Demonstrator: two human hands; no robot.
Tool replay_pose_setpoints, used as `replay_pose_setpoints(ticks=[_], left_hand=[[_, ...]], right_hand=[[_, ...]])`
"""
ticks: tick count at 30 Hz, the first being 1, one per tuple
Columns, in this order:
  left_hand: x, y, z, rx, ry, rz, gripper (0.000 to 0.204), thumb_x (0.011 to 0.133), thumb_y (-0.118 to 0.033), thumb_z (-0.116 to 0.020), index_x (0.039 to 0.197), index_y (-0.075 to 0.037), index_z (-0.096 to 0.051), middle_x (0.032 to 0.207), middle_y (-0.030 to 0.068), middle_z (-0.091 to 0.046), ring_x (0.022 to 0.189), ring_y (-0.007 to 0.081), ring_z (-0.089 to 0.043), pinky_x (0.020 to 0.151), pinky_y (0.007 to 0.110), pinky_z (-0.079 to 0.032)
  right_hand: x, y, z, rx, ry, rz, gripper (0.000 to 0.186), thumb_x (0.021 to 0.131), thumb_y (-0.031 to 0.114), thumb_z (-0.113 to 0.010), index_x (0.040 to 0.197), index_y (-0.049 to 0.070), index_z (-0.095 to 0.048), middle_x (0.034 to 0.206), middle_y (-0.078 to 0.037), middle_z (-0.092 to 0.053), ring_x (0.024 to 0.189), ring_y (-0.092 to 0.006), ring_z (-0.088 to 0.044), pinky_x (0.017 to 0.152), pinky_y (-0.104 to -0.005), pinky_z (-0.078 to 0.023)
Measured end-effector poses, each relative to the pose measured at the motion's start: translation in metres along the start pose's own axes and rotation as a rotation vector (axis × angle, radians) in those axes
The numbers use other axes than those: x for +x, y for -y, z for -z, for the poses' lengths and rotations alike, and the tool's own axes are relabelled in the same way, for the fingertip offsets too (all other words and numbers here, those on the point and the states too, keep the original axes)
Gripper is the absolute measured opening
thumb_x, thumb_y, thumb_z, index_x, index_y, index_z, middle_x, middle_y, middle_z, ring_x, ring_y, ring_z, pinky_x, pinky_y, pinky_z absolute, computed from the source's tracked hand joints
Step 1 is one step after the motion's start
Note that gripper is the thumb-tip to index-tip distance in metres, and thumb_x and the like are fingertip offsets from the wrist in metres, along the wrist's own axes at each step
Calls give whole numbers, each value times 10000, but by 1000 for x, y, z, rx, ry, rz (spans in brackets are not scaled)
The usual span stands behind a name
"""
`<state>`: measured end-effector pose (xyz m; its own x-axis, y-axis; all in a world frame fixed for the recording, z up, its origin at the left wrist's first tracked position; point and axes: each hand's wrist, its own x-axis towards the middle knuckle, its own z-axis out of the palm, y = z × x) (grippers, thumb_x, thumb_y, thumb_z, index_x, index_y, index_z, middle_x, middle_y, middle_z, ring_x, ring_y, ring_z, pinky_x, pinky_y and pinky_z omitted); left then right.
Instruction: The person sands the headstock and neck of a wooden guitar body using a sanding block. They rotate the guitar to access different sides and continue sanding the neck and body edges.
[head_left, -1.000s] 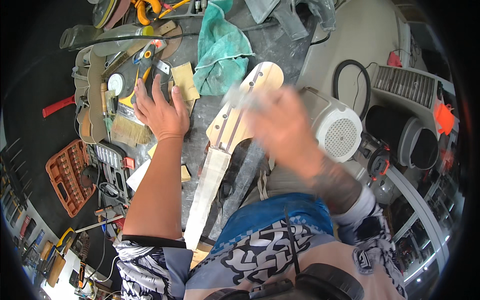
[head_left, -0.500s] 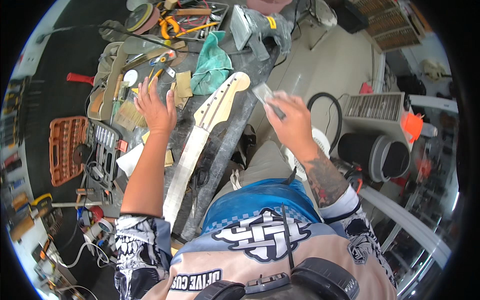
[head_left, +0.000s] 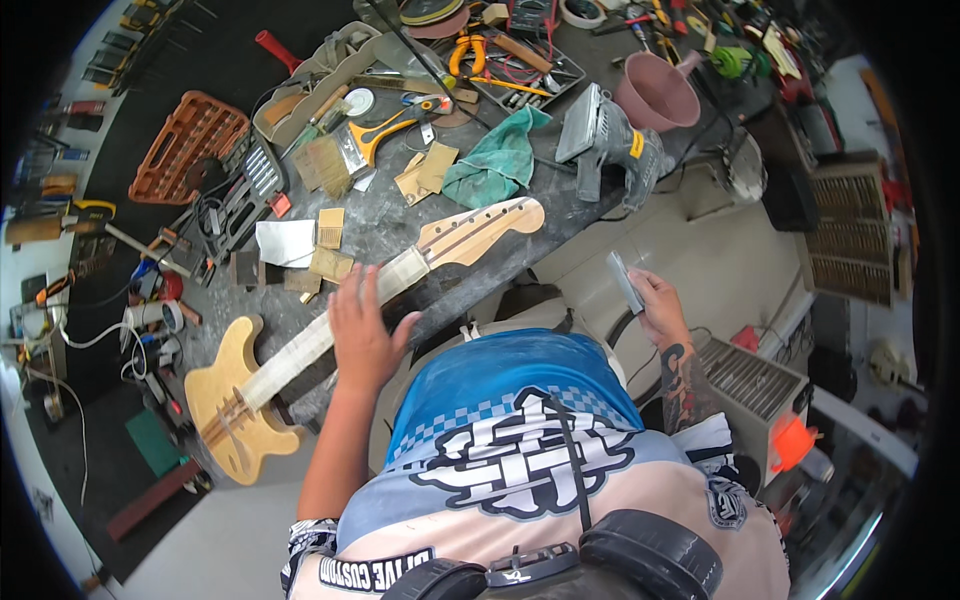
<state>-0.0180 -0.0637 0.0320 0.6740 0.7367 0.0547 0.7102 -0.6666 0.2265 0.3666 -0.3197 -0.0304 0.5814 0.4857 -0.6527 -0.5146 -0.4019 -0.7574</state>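
An unfinished guitar lies slantwise on the workbench [head_left: 480, 180]. Its pale wooden body [head_left: 222, 400] is at the left, and its bare headstock [head_left: 482, 230] with tuner holes points to the upper right. Whitish tape-like covering runs along the neck [head_left: 300, 352]. My left hand [head_left: 366, 335] is over the neck with fingers spread, its fingertips at the covered strip; whether they press on it I cannot tell. Off the bench's near edge, my right hand [head_left: 660, 305] grips a flat grey rectangular block [head_left: 626, 283], held apart from the guitar.
Beyond the neck lie sandpaper pieces [head_left: 330, 228], a white sheet [head_left: 288, 242], a yellow-handled brush [head_left: 375, 140] and a green cloth [head_left: 495, 165]. A grey power tool [head_left: 610, 150] and a pink dipper [head_left: 655, 92] stand farther right. An orange tool case [head_left: 190, 145] is at the left.
The view has turned, bringing the guitar body into sight. My left hand has come from above the bench to the neck. My right hand has moved away from the headstock, still holding the block.
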Motion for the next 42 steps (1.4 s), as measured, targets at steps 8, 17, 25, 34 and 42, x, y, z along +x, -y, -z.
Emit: replay_pose_setpoints(ticks=[8, 17, 25, 34, 42], left_hand=[[55, -117, -58, 49, 102, 51, 1038, 918, -566, -662, 1571, 109, -221, 1650, 325, -200, 1556, 465, -170, 1244, 572, -182], [101, -187, -83, -23, 105, -65, 1046, 927, -606, -631, 1555, 130, -234, 1646, 337, -181, 1552, 479, -154, 1247, 558, -195], [96, -173, -89, -161, 244, -605, 826, 897, -424, -725, 1552, -47, -392, 1631, 205, -350, 1532, 386, -298, 1230, 526, -277], [48, -79, -31, 12, -181, 186, 1002, 803, -337, -856, 1585, -54, -298, 1600, 190, -378, 1476, 448, -328, 1215, 580, -267], [-15, 34, -14, 46, -26, 202, 877, 718, -246, -895, 1480, -76, -496, 1280, 111, -605, 1218, 324, -563, 1106, 485, -397]], right_hand=[[50, 4, 105, -105, 180, -199, 356, 982, 214, -701, 1249, -22, -688, 1043, -56, -708, 906, -124, -634, 763, -283, -503], [81, -19, 179, -117, 156, -312, 356, 985, 262, -702, 1236, 9, -691, 996, -34, -708, 835, -125, -642, 702, -296, -513], [99, -26, 184, -70, 195, -333, 335, 984, 256, -704, 1212, 11, -697, 987, -26, -703, 830, -123, -645, 688, -296, -510], [86, -49, 206, -2, 125, -334, 329, 998, 248, -678, 1258, 46, -683, 959, -21, -704, 781, -131, -636, 646, -301, -502], [67, -68, 200, 41, 59, -305, 307, 1008, 267, -657, 1219, 45, -680, 941, -27, -691, 763, -144, -628, 626, -309, -494]])
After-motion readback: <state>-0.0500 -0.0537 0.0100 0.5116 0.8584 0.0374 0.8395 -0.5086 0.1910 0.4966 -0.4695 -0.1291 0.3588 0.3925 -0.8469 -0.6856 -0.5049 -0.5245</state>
